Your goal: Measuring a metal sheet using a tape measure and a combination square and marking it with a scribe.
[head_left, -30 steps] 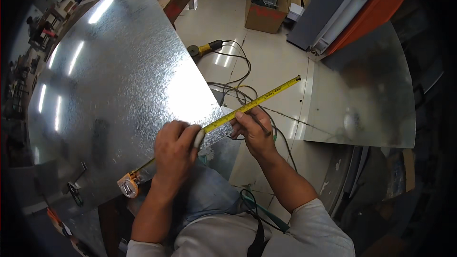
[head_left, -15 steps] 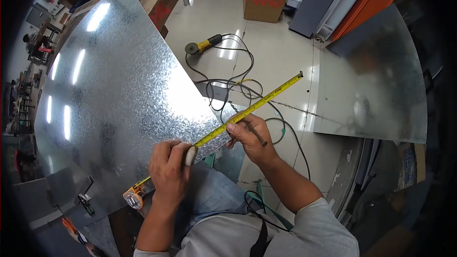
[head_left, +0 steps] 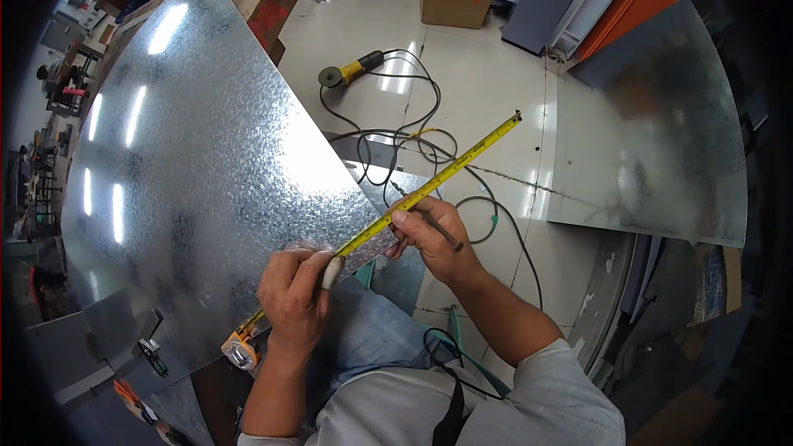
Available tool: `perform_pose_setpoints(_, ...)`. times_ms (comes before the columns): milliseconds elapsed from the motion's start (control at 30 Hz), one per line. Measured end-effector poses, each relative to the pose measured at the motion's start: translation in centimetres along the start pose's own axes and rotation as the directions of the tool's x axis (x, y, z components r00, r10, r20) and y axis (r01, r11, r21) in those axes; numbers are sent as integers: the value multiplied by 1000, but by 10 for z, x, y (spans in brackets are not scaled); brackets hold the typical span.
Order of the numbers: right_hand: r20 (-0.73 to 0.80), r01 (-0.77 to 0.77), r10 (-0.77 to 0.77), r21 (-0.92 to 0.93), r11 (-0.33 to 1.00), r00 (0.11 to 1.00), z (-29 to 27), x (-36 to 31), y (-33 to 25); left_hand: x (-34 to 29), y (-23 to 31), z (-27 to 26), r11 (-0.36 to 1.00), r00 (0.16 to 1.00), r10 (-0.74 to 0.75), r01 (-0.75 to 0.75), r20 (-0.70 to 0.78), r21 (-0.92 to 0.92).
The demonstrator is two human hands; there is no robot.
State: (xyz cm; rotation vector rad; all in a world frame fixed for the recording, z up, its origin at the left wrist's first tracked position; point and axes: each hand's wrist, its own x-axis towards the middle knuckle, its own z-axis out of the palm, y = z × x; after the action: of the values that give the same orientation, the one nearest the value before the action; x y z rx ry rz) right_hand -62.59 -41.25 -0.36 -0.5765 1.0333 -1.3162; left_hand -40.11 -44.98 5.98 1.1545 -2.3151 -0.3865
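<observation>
A large galvanized metal sheet (head_left: 206, 165) spans the left and middle, its near corner between my hands. The yellow blade of a tape measure (head_left: 453, 167) runs slantwise over that corner and out past the edge. Its orange and silver case (head_left: 240, 351) hangs left of my left wrist. My left hand (head_left: 293, 293) pinches the blade against the sheet; a whitish wrap covers one finger. My right hand (head_left: 434, 239) grips the blade near the sheet's right edge, thumb on top. A thin dark metal rod (head_left: 441, 231) also sits between its fingers.
On the floor lies a yellow and black angle grinder (head_left: 351, 71) with its cable (head_left: 438, 99) in loops. Another metal sheet (head_left: 661, 132) leans at right. A cardboard box (head_left: 453, 2) stands behind, and a wooden bench (head_left: 264, 12) supports the far left.
The tape case has swung slightly right and down, and the blade's free end has shifted a little up and left. Both hands keep nearly the same hold.
</observation>
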Motion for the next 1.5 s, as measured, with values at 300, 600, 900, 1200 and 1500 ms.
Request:
perform_pose_setpoints(300,50,8,-6,-27,1000,999,-3,0,-2,2,-2,1,999,1000,-7,6,-19,-33)
perform_pose_setpoints(600,53,42,-39,-49,998,998,-1,-2,-4,3,-4,-3,997,999,-42,43,26,-59)
perform_pose_setpoints(900,56,22,-20,-31,999,998,-3,-1,0,2,-5,1,999,1000,-14,14,0,-38)
perform_pose_setpoints(1200,-53,-22,6,-301,953,999,-30,-37,-2,1,-9,2,999,1000,8,-8,5,-35)
perform_pose_setpoints(1500,372,578,-485,-715,395,792,-45,-74,-37,2,-7,2,999,1000,-7,6,-3,-52)
